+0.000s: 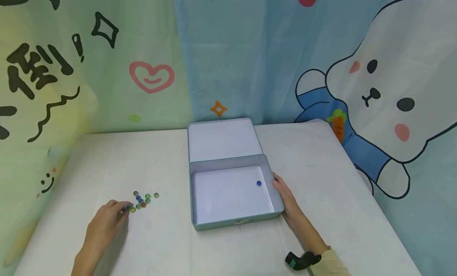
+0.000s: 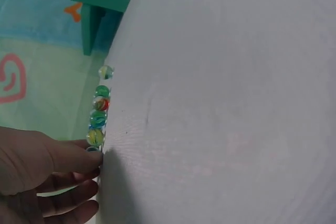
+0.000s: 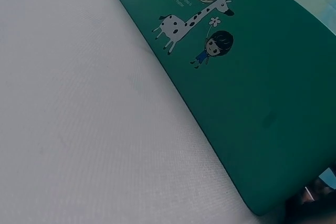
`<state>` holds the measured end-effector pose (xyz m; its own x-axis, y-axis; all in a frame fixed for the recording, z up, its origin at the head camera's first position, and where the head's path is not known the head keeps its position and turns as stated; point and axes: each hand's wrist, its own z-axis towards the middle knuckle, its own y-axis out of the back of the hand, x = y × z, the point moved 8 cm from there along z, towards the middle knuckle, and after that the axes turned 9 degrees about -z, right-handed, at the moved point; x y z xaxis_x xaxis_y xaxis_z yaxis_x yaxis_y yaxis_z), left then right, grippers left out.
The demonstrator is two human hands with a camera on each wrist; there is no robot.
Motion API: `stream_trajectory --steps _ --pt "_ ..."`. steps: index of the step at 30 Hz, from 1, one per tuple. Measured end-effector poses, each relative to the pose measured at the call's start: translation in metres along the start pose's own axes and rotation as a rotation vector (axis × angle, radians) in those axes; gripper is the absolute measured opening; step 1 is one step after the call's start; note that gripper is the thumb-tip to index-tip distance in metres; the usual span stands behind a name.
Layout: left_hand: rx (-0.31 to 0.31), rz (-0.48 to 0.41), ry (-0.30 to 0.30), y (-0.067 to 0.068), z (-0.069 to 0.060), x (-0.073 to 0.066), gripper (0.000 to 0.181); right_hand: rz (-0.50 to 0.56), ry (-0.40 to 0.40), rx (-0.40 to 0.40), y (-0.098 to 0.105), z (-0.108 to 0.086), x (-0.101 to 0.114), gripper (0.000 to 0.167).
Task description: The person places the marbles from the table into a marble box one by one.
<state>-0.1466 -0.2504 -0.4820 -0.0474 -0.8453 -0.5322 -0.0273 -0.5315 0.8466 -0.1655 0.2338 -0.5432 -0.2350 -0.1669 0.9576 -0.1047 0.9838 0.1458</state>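
One small glass marble is pinched in the left hand, presumably fingertip-held for its smallness, beside loose multicoloured glass marbles on the white-covered bench. The open, pale-green rectangular box, latch facing the person, long axis seemingly left to right, is apparently steadied by the right hand, whose finger curl cannot be told.
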Motion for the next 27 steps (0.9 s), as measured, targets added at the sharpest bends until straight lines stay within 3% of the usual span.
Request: stream_trajectory --steps 12,27 --pt "-0.026 0.010 0.015 -0.0026 0.0014 0.0029 0.021 0.013 0.007 -0.001 0.0000 0.0004 -0.0006 0.061" --pt "-0.008 -0.001 0.056 -0.0037 -0.0006 0.0070 0.021 0.031 0.010 0.004 -0.0008 0.0006 0.0007 0.060"
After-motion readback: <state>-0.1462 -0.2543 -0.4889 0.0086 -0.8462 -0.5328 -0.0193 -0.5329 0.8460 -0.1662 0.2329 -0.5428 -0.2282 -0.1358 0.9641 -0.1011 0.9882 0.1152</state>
